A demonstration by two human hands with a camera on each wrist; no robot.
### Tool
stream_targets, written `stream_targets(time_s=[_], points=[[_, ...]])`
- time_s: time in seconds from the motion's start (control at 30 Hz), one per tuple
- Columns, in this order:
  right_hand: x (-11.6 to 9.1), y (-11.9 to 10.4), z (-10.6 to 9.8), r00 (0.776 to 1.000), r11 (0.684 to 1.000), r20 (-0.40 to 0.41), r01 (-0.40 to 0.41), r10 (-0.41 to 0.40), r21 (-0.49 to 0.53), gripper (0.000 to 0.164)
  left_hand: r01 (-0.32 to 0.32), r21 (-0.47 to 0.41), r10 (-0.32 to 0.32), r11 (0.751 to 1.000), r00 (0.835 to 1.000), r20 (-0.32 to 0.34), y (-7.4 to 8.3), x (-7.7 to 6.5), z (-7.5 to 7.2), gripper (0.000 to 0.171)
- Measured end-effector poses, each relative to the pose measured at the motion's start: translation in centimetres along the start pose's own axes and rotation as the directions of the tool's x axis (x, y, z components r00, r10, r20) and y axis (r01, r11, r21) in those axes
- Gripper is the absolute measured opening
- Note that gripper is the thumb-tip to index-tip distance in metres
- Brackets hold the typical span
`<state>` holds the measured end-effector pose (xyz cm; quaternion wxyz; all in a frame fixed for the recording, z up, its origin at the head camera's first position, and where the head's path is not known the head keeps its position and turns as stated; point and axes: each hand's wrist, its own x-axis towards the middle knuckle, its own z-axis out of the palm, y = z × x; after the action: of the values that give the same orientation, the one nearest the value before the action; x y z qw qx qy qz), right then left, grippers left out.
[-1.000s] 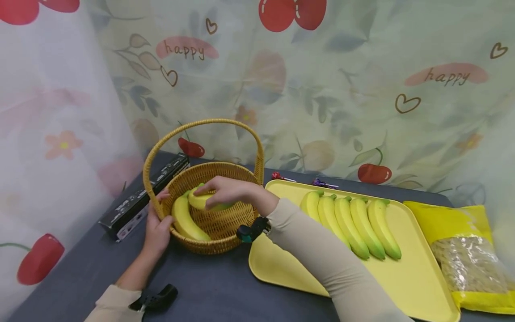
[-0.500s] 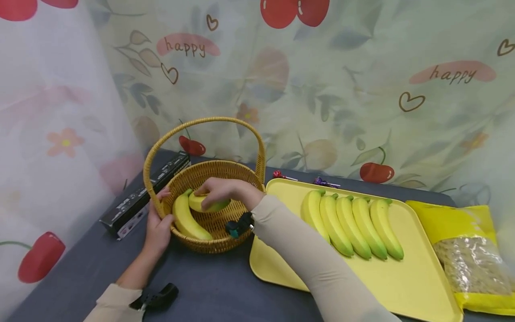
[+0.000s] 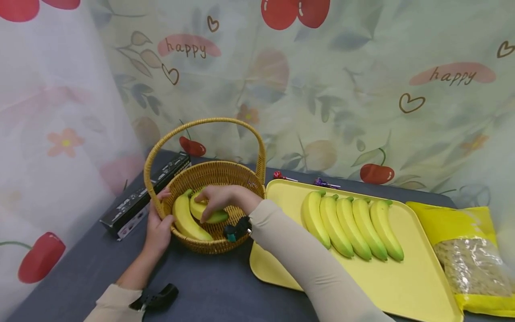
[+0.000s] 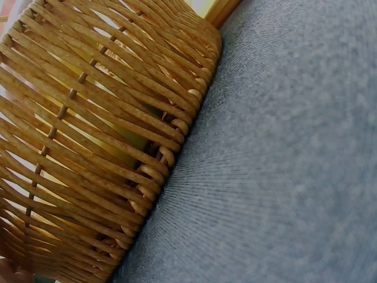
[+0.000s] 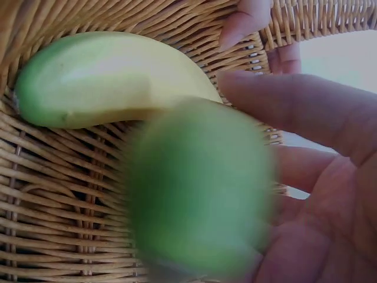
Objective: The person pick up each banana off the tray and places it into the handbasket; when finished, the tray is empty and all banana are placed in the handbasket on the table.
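Observation:
A wicker basket with a tall arched handle stands on the table. My left hand grips its left rim, thumb inside and fingers partly hidden behind the weave. Inside, one banana lies along the left wall. Beside it my right hand reaches in from above and holds a second banana between thumb and fingers. In the right wrist view that banana's green tip looms blurred in front, overlapping the lying banana. The left wrist view shows the basket's woven outer wall.
Right of the basket, a yellow tray bears a row of several bananas. A yellow bag lies beyond it. Two wrapped lollipops lie behind the tray. A long black box sits left of the basket.
My right hand has moved slightly down and toward me within the basket. The banana it holds has tilted, its green end swinging lower beside the other one. My left hand stays at the rim.

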<state>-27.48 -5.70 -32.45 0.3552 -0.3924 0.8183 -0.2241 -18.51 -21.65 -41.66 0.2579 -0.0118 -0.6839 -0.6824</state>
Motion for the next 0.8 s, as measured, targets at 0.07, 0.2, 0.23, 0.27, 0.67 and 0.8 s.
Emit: stream_targets(time_s=[0.07, 0.2, 0.23, 0.27, 0.67, 0.8], points=[[0.1, -0.1, 0.1, 0.999, 0.999, 0.02, -0.032, 0.031, 0.03, 0.064, 0.0, -0.011, 0.0, 1.0, 1.0, -0.004, 0.0, 0.0, 0.0, 0.052], [0.2, -0.2, 0.3, 0.995, 0.993, 0.04, -0.099, 0.097, 0.064, 0.063, -0.006, -0.02, 0.006, 1.0, 1.0, -0.004, -0.1, 0.0, 0.0, 0.052], [0.2, -0.2, 0.3, 0.995, 0.993, 0.04, -0.099, 0.097, 0.069, 0.061, -0.008, -0.017, 0.008, 1.0, 1.0, -0.003, -0.1, 0.0, -0.1, 0.052], [0.2, -0.2, 0.3, 0.995, 0.992, 0.04, -0.095, 0.092, 0.079, 0.059, -0.011, -0.014, 0.011, 1.0, 1.0, -0.002, -0.2, 0.0, -0.1, 0.052], [0.3, 1.1, 0.7, 0.994, 0.976, 0.009, -0.113, 0.113, 0.187, 0.023, -0.025, -0.014, 0.025, 1.0, 1.0, 0.003, -0.2, -0.1, -0.1, 0.052], [0.4, 1.0, 0.8, 0.986, 0.974, -0.016, -0.16, 0.164, 0.158, 0.033, -0.01, -0.013, 0.01, 1.0, 1.0, 0.008, -0.1, 0.0, -0.1, 0.051]])
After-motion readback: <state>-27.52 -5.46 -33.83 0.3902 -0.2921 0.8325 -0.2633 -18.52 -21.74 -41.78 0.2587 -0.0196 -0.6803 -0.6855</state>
